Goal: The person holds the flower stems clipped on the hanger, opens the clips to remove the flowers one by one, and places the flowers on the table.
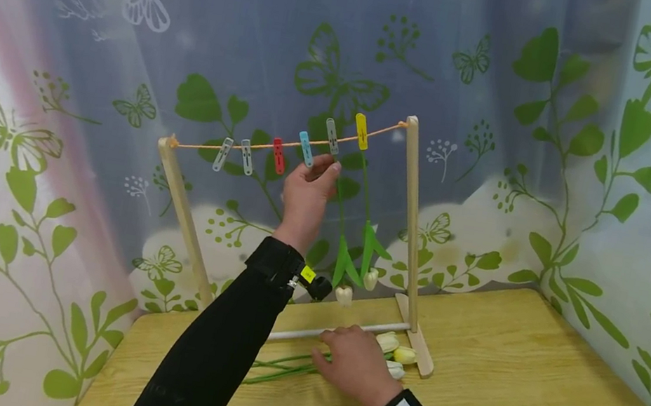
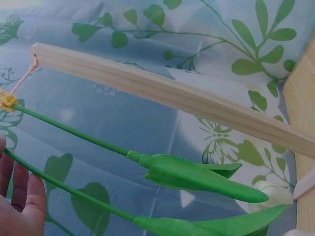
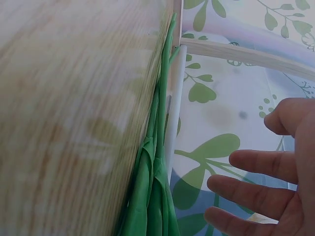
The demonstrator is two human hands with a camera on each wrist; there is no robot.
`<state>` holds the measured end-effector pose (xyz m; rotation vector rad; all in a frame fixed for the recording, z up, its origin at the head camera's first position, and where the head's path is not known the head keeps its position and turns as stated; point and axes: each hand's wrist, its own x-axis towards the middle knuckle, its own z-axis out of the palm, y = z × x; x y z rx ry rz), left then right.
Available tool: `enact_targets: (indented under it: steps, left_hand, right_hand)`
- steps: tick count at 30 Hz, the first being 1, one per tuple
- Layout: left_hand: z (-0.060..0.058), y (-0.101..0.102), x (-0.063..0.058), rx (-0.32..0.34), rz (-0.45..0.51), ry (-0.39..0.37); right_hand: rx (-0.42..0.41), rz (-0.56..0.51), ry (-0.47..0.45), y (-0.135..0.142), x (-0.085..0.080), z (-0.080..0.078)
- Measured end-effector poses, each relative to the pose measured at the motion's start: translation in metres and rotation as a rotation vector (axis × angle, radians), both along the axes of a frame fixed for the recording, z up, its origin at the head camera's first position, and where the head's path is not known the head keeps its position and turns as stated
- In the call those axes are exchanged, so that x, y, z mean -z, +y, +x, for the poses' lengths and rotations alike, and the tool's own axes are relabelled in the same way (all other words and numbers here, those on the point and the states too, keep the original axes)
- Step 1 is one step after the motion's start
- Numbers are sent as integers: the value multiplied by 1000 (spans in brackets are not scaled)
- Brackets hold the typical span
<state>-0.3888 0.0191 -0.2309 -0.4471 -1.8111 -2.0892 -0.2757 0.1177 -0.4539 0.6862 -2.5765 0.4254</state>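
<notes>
My left hand (image 1: 309, 193) is raised to the cord, thumb and fingers pinching the stem of an artificial tulip (image 1: 346, 266) just below a grey clothespin (image 1: 332, 137). This tulip hangs head down, its pale bloom lowest. Beside it, a second upside-down tulip (image 1: 371, 246) hangs from a yellow clothespin (image 1: 362, 131). Low over the table, my right hand (image 1: 360, 365) has its fingers spread and holds nothing, as the right wrist view shows. Several tulips (image 3: 152, 196) with pale blooms lie together beneath and beside it, partly hidden by the hand in the head view.
An orange cord (image 1: 293, 144) runs between two wooden posts (image 1: 414, 224). On it hang a blue clothespin (image 1: 305, 149), a red one (image 1: 278, 156) and two grey ones further left. A white rod (image 1: 298, 334) joins the stand's base on the wooden table (image 1: 497, 372). A patterned curtain surrounds it.
</notes>
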Motion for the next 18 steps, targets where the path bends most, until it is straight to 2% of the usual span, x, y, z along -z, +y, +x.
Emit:
enact_targets:
  steps: [18]
  left_hand:
    - [0,-1,7,-23,-24,27]
  right_hand:
    - [-2,11,-23,-3,-1,3]
